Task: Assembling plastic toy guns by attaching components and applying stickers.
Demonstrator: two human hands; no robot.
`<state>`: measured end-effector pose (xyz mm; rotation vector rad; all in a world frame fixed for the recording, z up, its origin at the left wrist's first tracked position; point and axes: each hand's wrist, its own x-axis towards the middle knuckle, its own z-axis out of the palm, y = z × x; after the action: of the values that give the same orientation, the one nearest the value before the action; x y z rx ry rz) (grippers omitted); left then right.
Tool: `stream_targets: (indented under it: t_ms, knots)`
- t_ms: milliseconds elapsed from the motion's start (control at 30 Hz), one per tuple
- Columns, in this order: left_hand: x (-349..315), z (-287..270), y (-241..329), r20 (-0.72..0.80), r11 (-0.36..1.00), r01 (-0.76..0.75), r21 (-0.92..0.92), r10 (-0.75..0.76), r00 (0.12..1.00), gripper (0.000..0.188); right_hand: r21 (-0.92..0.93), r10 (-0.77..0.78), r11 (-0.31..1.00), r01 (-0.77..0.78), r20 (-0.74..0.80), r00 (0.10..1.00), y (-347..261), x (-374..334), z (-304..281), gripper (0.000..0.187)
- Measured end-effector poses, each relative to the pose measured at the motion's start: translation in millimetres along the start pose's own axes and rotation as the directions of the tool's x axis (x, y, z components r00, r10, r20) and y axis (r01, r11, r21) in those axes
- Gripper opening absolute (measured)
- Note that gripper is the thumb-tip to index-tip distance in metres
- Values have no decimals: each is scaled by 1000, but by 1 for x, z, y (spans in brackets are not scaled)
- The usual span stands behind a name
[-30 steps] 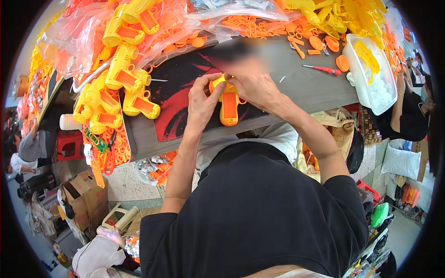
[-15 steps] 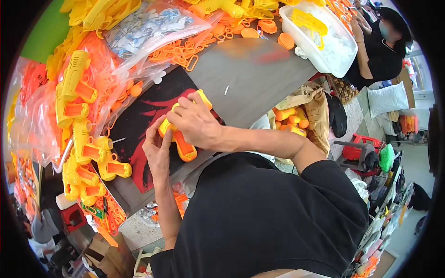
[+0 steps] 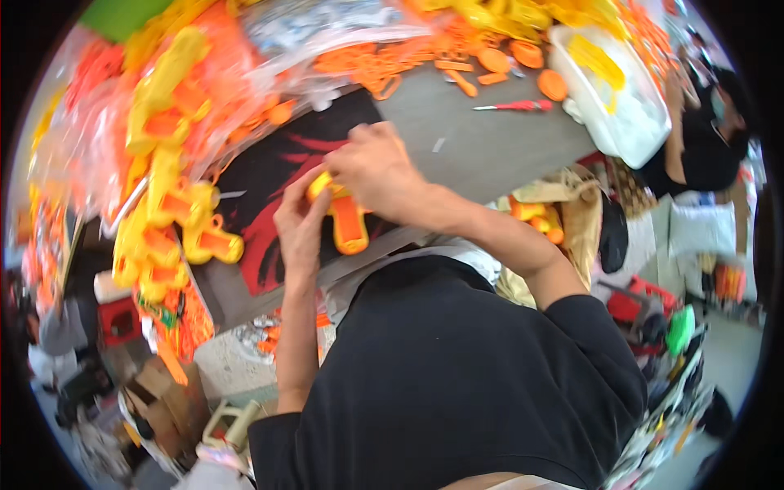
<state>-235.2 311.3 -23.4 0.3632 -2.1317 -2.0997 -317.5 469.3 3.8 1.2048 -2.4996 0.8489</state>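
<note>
A pistol-shaped yellow plastic toy with an orange handle panel is held over the dark mat, its handle toward me. My left hand grips its left end between thumb and fingers. Curled over the toy's upper part, my right hand hides much of the body; its fingers are blurred. Underneath lies a black mat with a red pattern. Similar yellow toys with orange panels are piled to the left of my hands.
A red-handled screwdriver lies toward the table's far side. Beyond are orange discs, orange loops and a white bin. A paper sack with yellow-orange pieces stands right of the table. A co-worker is at the far right.
The whole view has shifted, with the table's contents now further right. My right hand has closed further over the toy. The screwdriver, blurred earlier, now shows clearly.
</note>
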Motion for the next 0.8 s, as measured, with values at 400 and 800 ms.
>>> stream_targets:
  t_ms: [400,800]
  knots:
    - [103,-28,-10,241,529,-454,717,423,874,26,23,317,948,-317,31,948,93,56,45,22]
    - [138,-25,-17,262,180,-442,879,591,763,41,-154,468,881,-447,145,872,83,104,61,35]
